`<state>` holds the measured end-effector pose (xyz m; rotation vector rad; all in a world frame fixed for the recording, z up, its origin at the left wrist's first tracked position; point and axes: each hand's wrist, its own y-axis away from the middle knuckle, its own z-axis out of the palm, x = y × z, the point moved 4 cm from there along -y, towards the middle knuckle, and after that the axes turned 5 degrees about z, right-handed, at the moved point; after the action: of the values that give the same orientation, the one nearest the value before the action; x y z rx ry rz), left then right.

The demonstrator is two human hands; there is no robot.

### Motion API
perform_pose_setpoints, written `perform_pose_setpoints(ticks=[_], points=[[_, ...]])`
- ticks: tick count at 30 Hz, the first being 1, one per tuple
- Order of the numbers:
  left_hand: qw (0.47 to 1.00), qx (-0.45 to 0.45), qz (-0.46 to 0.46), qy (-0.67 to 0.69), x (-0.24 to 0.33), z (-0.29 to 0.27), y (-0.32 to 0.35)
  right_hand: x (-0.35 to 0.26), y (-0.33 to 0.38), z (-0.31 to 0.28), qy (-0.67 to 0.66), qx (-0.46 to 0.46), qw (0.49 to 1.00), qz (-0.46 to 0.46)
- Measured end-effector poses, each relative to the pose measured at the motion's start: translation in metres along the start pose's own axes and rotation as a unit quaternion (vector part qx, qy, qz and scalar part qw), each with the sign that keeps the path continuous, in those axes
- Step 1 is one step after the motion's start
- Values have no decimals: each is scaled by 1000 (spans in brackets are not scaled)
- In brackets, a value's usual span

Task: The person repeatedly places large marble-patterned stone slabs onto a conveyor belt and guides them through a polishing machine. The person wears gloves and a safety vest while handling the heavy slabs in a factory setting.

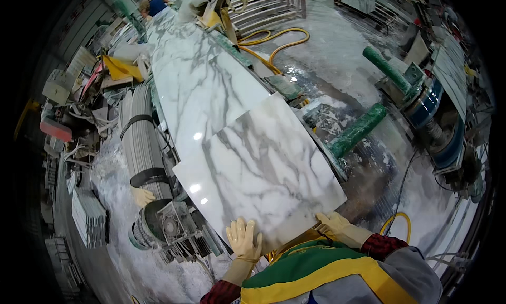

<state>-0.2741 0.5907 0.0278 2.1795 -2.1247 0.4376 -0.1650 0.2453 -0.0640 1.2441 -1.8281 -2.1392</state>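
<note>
Taking the middle of the white rectangular marble slab with grey veins as the clock's centre, the gloved left hand rests between 6 and 7 o'clock at its near edge, fingers straight and spread, laid on rather than closed around anything. That broad contact probably serves to steady the stone. The gloved right hand is at 4 o'clock, fingers bent over the near edge by the corner; whether the thumb grips from beneath is hidden. Hands set apart along one edge likely keep the slab from swivelling. It lies just beyond the green-and-yellow apron at 5 o'clock, presumably for easy reach, and seems to overlap the long glossy white marble surface stretching towards 11 o'clock. A green cylindrical bar juts out at 2 o'clock.

The slab looks flat and straight-edged, with smoky diagonal veining, a faint beige tinge in places, and bright lamp reflections towards 8 o'clock that suggest a polished or wet face.
</note>
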Motion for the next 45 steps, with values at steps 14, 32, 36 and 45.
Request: perform_pose_setpoints(ticks=[14, 32, 36, 45], points=[[932, -179, -159, 271, -197, -45, -319, 7, 35, 18, 414, 188, 862, -224], [999, 25, -9, 41, -116, -173, -275, 56, -32, 51, 122, 17, 943, -309], [976, 93, -42, 193, -30, -200, -257, 65, -10, -13, -81, 164, 964, -193], [907, 114, -44, 404, 138, -85, -283, 68, 160, -305, -178, 451, 826, -288]])
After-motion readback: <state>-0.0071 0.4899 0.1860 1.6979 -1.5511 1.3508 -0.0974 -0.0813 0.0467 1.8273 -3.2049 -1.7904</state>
